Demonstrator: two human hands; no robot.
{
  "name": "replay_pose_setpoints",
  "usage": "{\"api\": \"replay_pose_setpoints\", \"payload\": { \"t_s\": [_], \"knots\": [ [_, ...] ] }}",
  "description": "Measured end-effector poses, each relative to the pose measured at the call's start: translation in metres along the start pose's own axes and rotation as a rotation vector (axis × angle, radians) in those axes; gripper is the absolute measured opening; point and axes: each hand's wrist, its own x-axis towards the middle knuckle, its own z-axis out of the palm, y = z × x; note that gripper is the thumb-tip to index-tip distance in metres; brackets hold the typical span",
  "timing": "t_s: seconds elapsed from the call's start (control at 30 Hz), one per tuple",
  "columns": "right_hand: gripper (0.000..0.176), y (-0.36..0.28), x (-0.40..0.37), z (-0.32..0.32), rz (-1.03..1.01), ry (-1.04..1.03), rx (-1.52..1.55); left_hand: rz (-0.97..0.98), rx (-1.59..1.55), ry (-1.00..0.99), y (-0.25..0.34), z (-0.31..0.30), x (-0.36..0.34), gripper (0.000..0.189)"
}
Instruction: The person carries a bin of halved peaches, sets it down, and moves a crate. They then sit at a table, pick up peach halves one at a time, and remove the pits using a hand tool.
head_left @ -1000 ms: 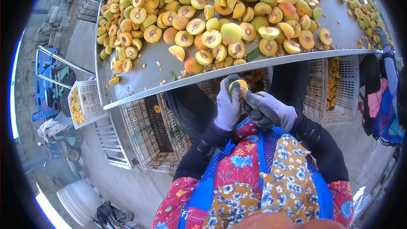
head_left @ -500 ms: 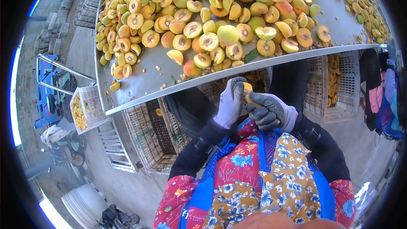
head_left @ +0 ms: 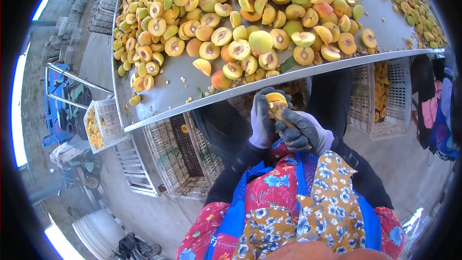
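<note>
My left hand, in a grey-and-white glove, is closed around a yellow apricot half just below the table's front edge. My right hand, gloved the same way, is closed on a slim tan-handled tool that meets the apricot; its working end is hidden by the fruit and fingers. Both hands are close together in front of my chest. Above them, a large heap of cut apricots covers much of the metal table, many halves showing their stones.
Under the table stand plastic crates, an open one at left and another at right with apricot pieces. A white crate of fruit is at the table's left corner. Loose stones and a leaf lie near the metal rim. Another person's clothing shows far right.
My left hand has turned, so the apricot's yellow cut rim faces upward more and shows larger. My right hand has shifted slightly lower with the tool. The view has moved slightly.
</note>
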Motion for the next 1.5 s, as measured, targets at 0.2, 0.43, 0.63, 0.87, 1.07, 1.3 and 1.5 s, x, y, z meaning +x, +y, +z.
{"api": "replay_pose_setpoints", "payload": {
  "t_s": [0.2, 0.43, 0.63, 0.87, 1.07, 1.3, 1.5],
  "knots": [
    [0.047, -0.005, -0.004, -0.03, -0.009, -0.099, 0.048, 0.1, 0.019, 0.266, 0.05, -0.053, -0.03, 0.045],
    [0.043, -0.007, 0.002, -0.034, -0.046, 0.103, -0.159, 0.438, 1.747, 0.874, 0.134, -0.117, -0.046, 0.054],
    [0.034, -0.005, 0.001, -0.003, -0.186, 0.344, -0.515, 0.037, 1.77, 0.253, 0.108, -0.072, 0.073, 0.062],
    [0.016, -0.002, 0.006, -0.007, -0.677, 0.407, -1.21, 0.063, 0.658, 0.188, 0.131, -0.079, 0.063, 0.044],
    [0.02, -0.008, 0.001, 0.05, -0.935, 0.389, -1.917, -0.002, 0.173, -0.057, 0.084, -0.05, 0.018, 0.062],
    [0.031, -0.004, 0.0, 0.05, -0.809, 0.491, -2.273, -0.215, 0.027, 0.022, 0.064, -0.016, -0.002, 0.065],
    [0.031, -0.003, 0.008, 0.039, -0.717, 0.449, -2.207, -0.071, 0.3, 0.028, 0.067, -0.007, -0.007, 0.044]
  ]
}}
